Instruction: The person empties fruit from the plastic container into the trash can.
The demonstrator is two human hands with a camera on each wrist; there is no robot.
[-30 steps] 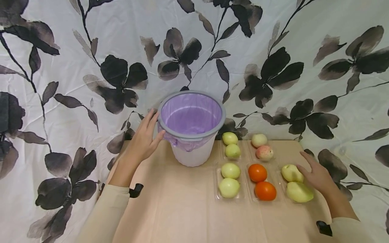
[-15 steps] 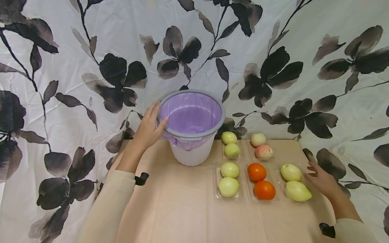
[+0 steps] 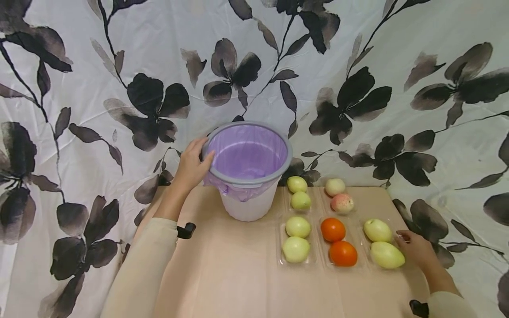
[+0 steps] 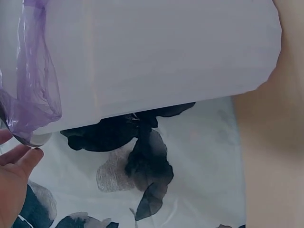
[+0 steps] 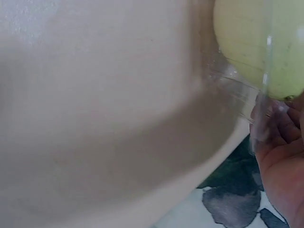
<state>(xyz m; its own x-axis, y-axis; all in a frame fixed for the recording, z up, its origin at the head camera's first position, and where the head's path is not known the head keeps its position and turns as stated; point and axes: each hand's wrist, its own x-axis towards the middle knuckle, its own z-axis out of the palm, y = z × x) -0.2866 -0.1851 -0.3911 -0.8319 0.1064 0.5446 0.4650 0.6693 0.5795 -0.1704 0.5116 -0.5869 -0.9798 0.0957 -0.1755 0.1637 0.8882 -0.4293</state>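
A white trash can (image 3: 248, 207) with a grey rim and purple liner bag (image 3: 246, 152) stands at the back of the table. My left hand (image 3: 193, 164) grips its rim at the left side, thumb near the inner edge; the left wrist view shows the fingers at the rim beside the bag. At the table's right side, my right hand (image 3: 415, 247) pinches the edge of a clear plastic tray (image 5: 232, 90). Two pale yellow-green fruits (image 3: 387, 255) sit in that tray. In the right wrist view the curled fingers show partly through the plastic.
Left of that tray, others hold two tomatoes (image 3: 343, 254) and two round green fruits (image 3: 296, 249). Behind them lie two smaller green fruits (image 3: 300, 201) and two peach-like fruits (image 3: 342, 203). A floral cloth (image 3: 254, 57) hangs at the table's back edge (image 3: 370, 187).
My left hand has closed further over the trash can's rim. My right hand has drawn back from above the fruits, come down and taken hold of the tray's right edge.
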